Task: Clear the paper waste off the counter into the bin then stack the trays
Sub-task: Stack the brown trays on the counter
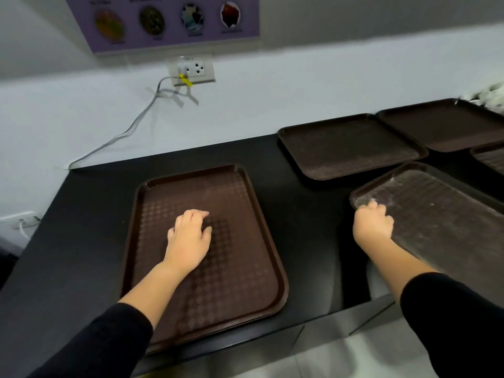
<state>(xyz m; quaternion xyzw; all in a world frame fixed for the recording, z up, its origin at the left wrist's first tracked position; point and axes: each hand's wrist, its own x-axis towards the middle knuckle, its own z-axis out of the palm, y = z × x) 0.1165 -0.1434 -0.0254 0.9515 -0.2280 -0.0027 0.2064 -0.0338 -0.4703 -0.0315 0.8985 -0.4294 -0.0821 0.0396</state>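
While the near brown tray lies flat on the black surface, your left hand rests on it, fingers loosely spread, holding nothing. Your right hand curls its grip over the corner of the dusty tray beside it. Two more trays sit behind, near the wall.

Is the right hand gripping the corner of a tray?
Yes, the right hand grips the near left corner of the dusty tray with curled fingers, while the left hand rests on another tray.
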